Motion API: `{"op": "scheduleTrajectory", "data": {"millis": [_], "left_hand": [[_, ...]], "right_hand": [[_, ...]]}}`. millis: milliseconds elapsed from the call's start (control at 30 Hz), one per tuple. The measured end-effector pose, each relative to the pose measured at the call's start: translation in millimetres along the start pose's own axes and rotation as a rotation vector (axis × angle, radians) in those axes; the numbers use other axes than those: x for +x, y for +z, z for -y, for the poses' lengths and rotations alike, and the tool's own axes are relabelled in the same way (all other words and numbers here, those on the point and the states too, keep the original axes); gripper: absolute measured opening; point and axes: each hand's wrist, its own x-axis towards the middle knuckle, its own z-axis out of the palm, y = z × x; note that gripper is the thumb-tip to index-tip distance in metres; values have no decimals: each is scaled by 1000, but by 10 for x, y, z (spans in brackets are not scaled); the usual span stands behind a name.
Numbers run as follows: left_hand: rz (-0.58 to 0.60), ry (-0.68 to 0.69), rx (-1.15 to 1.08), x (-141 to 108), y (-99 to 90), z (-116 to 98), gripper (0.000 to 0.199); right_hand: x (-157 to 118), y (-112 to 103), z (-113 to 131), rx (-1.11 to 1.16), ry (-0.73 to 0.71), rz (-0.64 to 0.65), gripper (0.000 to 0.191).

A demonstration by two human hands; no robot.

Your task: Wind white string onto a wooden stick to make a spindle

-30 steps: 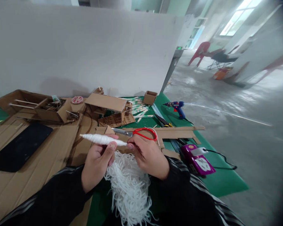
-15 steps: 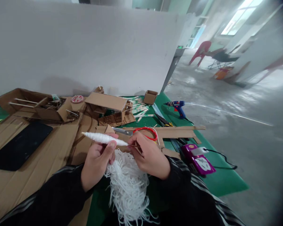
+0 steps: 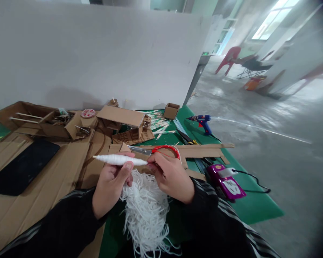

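A spindle-shaped stick wound with white yarn (image 3: 111,159) lies nearly level between my hands, its bare pale tip pointing left. My left hand (image 3: 111,182) is closed around its middle, thumb on the near side. The fingers of my right hand (image 3: 171,175) pinch its thin right end; the very tip is hidden behind them. Under both hands hangs a loose tangled heap of white yarn (image 3: 146,215). Just beyond my right hand lie scissors with red handles (image 3: 165,147), partly covered by my fingers.
Cardboard boxes (image 3: 121,114) and thin wooden sticks (image 3: 161,125) lie along the back. At left is a black tablet-like slab (image 3: 24,166) on cardboard sheets (image 3: 61,161). On the right are a blue glue gun (image 3: 203,122) and a purple power unit (image 3: 227,181) with a black cable.
The yarn-wound stick has tilted slightly, its left tip a little lower and its right end a little higher. My right fingers have shifted slightly at its end.
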Motion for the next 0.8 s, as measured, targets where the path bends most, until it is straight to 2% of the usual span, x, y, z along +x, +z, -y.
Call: {"op": "scheduleTrajectory", "data": {"millis": [133, 267, 333, 433, 533, 667, 800], "left_hand": [[-6, 4, -8, 3, -5, 2, 32], [-4, 3, 14, 1, -18, 17, 31], [-4, 4, 20, 2, -19, 26, 31], [6, 26, 13, 8, -18, 37, 31], [-1, 40, 2, 15, -16, 36, 31], [-20, 34, 5, 15, -13, 24, 30], [-14, 41, -7, 23, -19, 35, 31]], "right_hand": [[17, -16, -2, -20, -9, 40, 16], [14, -16, 15, 45, 54, 32, 7], [7, -11, 9, 51, 41, 7, 2], [3, -13, -15, 7, -10, -21, 8], [12, -25, -24, -65, 0, -11, 15], [16, -30, -4, -8, 38, 21, 8], [7, -34, -16, -23, 15, -7, 5]]}}
